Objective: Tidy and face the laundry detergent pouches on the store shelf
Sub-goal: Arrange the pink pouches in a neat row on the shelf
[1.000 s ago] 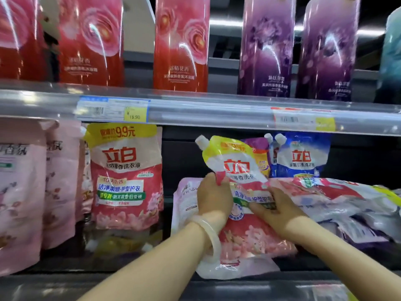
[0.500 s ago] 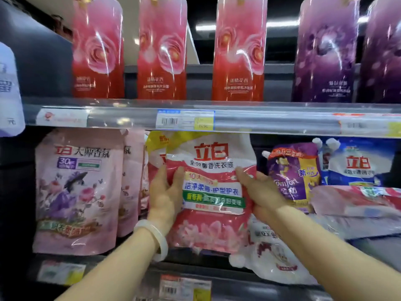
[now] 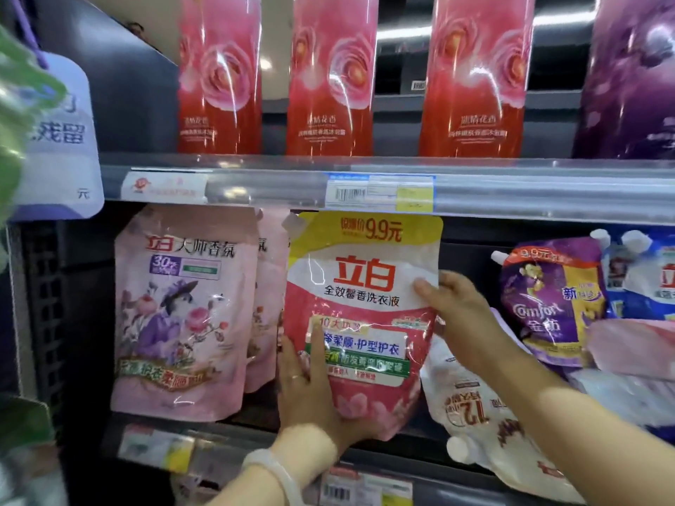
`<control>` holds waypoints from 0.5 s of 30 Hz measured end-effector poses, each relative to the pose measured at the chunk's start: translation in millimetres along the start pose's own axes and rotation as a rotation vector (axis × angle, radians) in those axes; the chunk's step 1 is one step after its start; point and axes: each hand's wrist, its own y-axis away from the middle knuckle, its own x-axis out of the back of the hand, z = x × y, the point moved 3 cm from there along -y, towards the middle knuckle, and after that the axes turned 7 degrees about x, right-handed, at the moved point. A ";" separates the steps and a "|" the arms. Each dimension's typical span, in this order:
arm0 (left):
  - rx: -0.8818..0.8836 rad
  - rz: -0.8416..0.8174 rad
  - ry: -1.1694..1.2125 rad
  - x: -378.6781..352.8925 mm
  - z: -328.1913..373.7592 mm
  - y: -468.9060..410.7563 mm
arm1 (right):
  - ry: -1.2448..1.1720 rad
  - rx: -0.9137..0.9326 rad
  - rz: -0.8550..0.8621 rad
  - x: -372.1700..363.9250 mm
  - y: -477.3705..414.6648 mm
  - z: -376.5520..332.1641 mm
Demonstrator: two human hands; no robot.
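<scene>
- The left hand point(image 3: 310, 392) had its grip on the lower left corner of the red-and-yellow pouch point(image 3: 365, 315). One finger lay up the front of the printed label, and the palm cupped the bottom edge.
- The right hand point(image 3: 462, 319) had its grip on the pouch's right edge. The thumb was pressed on the white band of the front, and the other fingers were hidden behind the pouch.
- A pale bracelet point(image 3: 272, 472) sat on the left wrist.
- Held between both hands, the red-and-yellow pouch stood upright on the lower shelf point(image 3: 420, 465). Its front faced out, and its yellow top sat just under the price rail point(image 3: 548, 193).
- Just to its left stood a pink pouch point(image 3: 179, 308), upright and facing front, with a second pink one point(image 3: 268, 304) partly hidden between the two.
- Just to its right a white pouch point(image 3: 475, 414) lay upside down, spout towards the shelf edge.
- Further right leaned a purple pouch point(image 3: 551, 304), with a blue pouch point(image 3: 650, 279) beside it.
- On the upper shelf stood three red bottles point(image 3: 332, 78) and a purple bottle point(image 3: 632, 78).
</scene>
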 end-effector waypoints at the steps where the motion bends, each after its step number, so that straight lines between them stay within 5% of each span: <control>1: 0.021 0.009 0.056 2.1 2.5 -0.4 | -0.035 -0.010 -0.011 -1.9 -8.1 -3.8; 5: 0.034 0.021 0.158 1.6 2.0 -2.3 | -0.143 -0.070 0.046 -8.3 -19.0 6.0; 11: 0.031 0.083 0.098 1.7 1.0 -4.0 | 0.024 0.231 0.319 -14.4 -16.2 9.4; 15: 0.030 0.117 0.074 3.0 0.9 -2.3 | 0.050 0.171 0.144 -3.0 -7.7 9.1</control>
